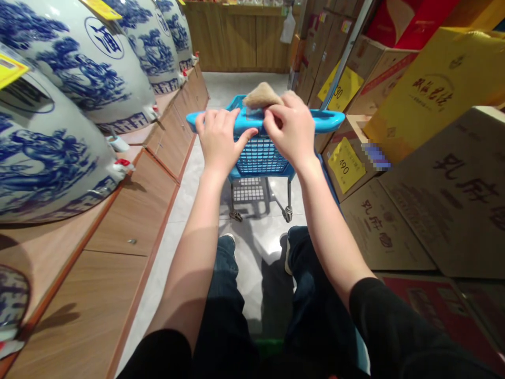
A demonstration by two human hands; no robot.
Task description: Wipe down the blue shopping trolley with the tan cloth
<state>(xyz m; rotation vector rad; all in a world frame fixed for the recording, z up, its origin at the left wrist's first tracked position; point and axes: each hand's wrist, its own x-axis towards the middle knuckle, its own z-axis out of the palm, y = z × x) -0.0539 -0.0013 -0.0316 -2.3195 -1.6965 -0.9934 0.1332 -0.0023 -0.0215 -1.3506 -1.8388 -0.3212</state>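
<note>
A blue shopping cart [263, 157] stands in front of me on the grey floor. My left hand [221, 138] rests on the left part of its blue handle [329, 121], fingers over the bar and thumb along the near side. On the right of the handle's middle is my right hand [291, 126], its fingers closed on a tan cloth [262, 96]. The cloth sticks up above the handle between the two hands. Part of the cart basket is hidden behind the handle and hands.
Large blue-and-white jars [100, 63] stand on a wooden cabinet [130, 216] along the left. Stacked cartons [379, 226] with yellow price signs [344, 166] line the right side. A wooden counter [236, 39] crosses the far end of the aisle.
</note>
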